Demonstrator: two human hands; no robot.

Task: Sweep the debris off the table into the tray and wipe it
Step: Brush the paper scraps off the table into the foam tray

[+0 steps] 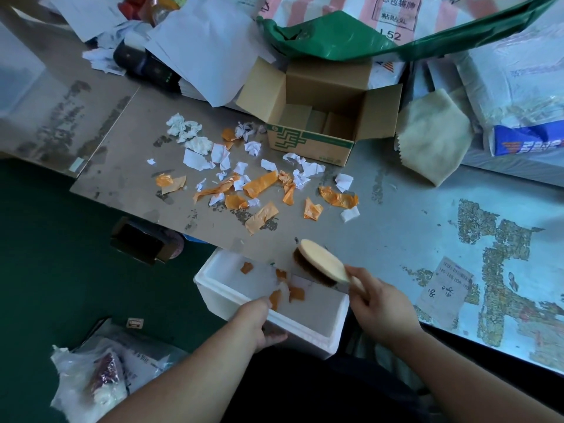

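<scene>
A white foam tray (317, 332) is held below the table's near edge, with my left hand (259, 322) gripping its front wall. Several orange scraps (296, 293) lie inside it. My right hand (378, 303) holds a wooden brush (320, 262) by its handle, bristles down at the table edge just above the tray. Crumpled white paper and orange tape pieces (259, 184) are scattered over the grey table (396, 227) beyond the brush. A yellowish cloth (433, 141) lies at the right, behind the debris.
An open cardboard box (317, 141) stands just behind the debris. Loose paper sheets (207, 50) and a green bag (335, 38) pile up at the back. A label (445, 288) is stuck on the table at right. Plastic bags (91, 380) lie on the green floor.
</scene>
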